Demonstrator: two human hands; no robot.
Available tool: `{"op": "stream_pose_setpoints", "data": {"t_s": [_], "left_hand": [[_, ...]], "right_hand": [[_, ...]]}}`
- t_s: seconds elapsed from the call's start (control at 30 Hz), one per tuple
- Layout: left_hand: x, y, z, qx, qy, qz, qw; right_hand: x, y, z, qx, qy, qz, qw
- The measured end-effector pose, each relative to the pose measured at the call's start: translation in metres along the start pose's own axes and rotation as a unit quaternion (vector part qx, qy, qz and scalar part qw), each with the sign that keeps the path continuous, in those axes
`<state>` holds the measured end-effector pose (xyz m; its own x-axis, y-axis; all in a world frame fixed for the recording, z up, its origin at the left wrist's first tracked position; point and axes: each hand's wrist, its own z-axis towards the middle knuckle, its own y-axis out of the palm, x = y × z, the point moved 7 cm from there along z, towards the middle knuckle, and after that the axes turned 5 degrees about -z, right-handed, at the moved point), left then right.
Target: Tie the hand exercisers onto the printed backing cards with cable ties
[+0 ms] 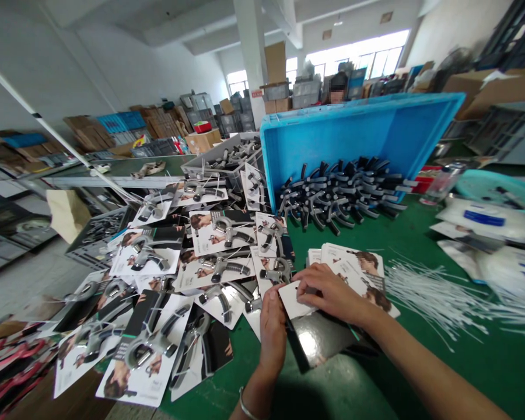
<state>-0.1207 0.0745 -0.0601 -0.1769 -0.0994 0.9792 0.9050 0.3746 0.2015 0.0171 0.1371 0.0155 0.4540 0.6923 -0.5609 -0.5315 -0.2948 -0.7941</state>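
Note:
A printed backing card (319, 338), white at the top and glossy black below, is tilted above the green table between my hands. My left hand (272, 332) grips its left edge, fingers together and the thumb out of sight. Curled over the white upper part is my right hand (328, 291), its fingers closed on the card. Behind it lies a stack of similar cards (354, 265). Several hand grip strengtheners (151, 344) fastened to cards are piled to the left of my hands. Loose white cable ties (437, 291) lie to the right.
A blue crate (350, 134) lies tipped on its side, with many loose grey-black hand grips (341, 192) spilling out. Plastic bags (485, 219) and a turquoise basin (503, 189) stand on the right. A grey crate (227, 157) is behind the pile. Another person (336, 87) is beyond the blue crate.

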Motion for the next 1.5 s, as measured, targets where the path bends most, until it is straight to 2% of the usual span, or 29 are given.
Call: {"op": "stream_pose_setpoints", "data": {"t_s": [0.07,0.13,0.2,0.27,0.33,0.43,0.63,0.87,1.03,1.17,1.3,1.5], "left_hand": [[0.001,0.0,0.001,-0.008,-0.035,-0.008,0.999],[-0.003,0.007,0.004,-0.043,-0.097,-0.096,0.99],[-0.008,0.016,0.007,-0.076,-0.156,-0.184,0.968],[-0.013,0.019,0.011,-0.072,-0.192,-0.224,0.953],[-0.016,0.018,0.016,-0.044,-0.208,-0.232,0.949],[-0.017,0.018,0.019,-0.016,-0.212,-0.239,0.948],[-0.016,0.018,0.016,-0.007,-0.196,-0.238,0.951],[-0.014,0.019,0.011,-0.059,-0.186,-0.205,0.959],[-0.009,0.003,0.006,-0.015,-0.162,-0.143,0.976],[-0.018,-0.005,0.0,0.023,-0.16,-0.164,0.973],[-0.032,0.002,-0.002,0.019,-0.2,-0.186,0.962],[-0.035,0.013,0.004,-0.007,-0.202,-0.176,0.963]], "right_hand": [[0.002,0.0,0.0,0.007,0.005,0.009,1.0],[0.002,-0.002,0.0,0.012,0.008,0.025,1.0],[0.002,-0.005,-0.001,0.022,0.008,0.048,0.999],[0.002,-0.008,-0.003,0.028,0.007,0.07,0.997],[0.003,-0.01,-0.005,0.027,0.013,0.089,0.996],[0.006,-0.011,-0.01,0.025,0.026,0.122,0.992],[0.009,-0.007,-0.021,-0.016,0.059,0.193,0.979],[0.005,-0.006,-0.029,-0.055,0.065,0.218,0.972],[0.004,-0.004,-0.033,-0.07,0.068,0.227,0.969],[0.001,-0.003,-0.034,-0.088,0.062,0.234,0.966],[-0.001,-0.004,-0.034,-0.096,0.05,0.23,0.967],[-0.003,-0.005,-0.038,-0.093,0.055,0.201,0.974]]}}
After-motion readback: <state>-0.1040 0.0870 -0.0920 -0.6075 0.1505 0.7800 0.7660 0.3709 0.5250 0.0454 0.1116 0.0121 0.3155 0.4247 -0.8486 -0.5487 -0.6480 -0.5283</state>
